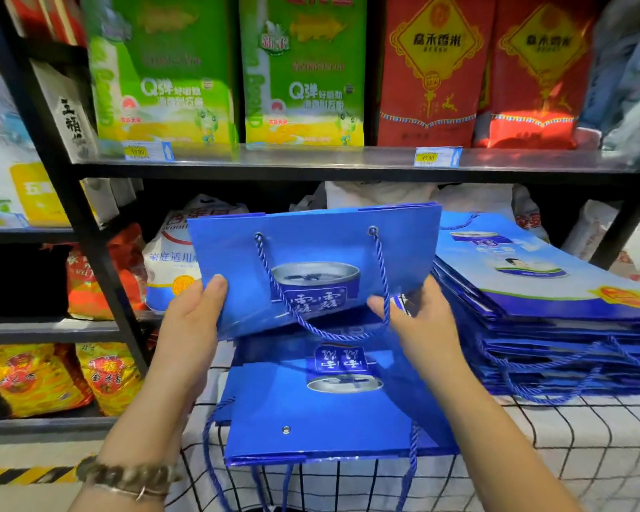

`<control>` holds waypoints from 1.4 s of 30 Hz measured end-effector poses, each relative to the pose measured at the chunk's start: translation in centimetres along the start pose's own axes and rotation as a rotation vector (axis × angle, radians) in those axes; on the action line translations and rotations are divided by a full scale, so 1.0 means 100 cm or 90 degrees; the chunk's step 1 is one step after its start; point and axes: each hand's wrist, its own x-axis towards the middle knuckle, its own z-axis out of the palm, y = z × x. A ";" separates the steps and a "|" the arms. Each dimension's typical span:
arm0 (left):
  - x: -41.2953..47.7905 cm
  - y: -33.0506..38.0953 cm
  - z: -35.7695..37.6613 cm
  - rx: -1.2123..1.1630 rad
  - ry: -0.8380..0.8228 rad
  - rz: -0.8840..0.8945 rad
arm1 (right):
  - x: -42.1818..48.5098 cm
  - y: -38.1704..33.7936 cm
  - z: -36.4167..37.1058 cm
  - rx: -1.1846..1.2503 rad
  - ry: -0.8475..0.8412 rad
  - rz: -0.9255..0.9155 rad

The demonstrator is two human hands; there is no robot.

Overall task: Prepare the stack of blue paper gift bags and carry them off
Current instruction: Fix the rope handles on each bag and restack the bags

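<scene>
I hold a flat blue paper gift bag (311, 253) with a printed can and blue rope handles, tilted up above the table. My left hand (193, 319) grips its lower left edge, thumb on the front. My right hand (418, 319) pinches its lower right edge near the rope handle. Under it a small pile of the same blue bags (329, 419) lies flat, handles hanging over the table's front edge. A tall stack of blue bags (547, 319) lies to the right.
The bags rest on a table with a white, black-gridded cloth (569, 448). Black metal shelves (348, 168) stand right behind, with green and red rice bags above and sacks below. A yellow-black striped floor marking (23, 474) runs at the lower left.
</scene>
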 end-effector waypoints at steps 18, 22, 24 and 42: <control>0.013 0.048 0.009 -0.105 -0.070 0.075 | 0.034 -0.072 -0.027 0.031 -0.032 -0.109; 0.021 0.059 0.020 -0.233 -0.145 -0.047 | 0.026 -0.071 -0.038 -0.013 -0.073 -0.130; 0.019 0.068 0.029 -0.293 -0.190 -0.091 | 0.033 -0.079 -0.044 -0.057 0.011 -0.173; 0.029 0.040 0.269 -0.072 -0.320 0.002 | 0.157 -0.031 -0.238 -0.603 0.108 0.149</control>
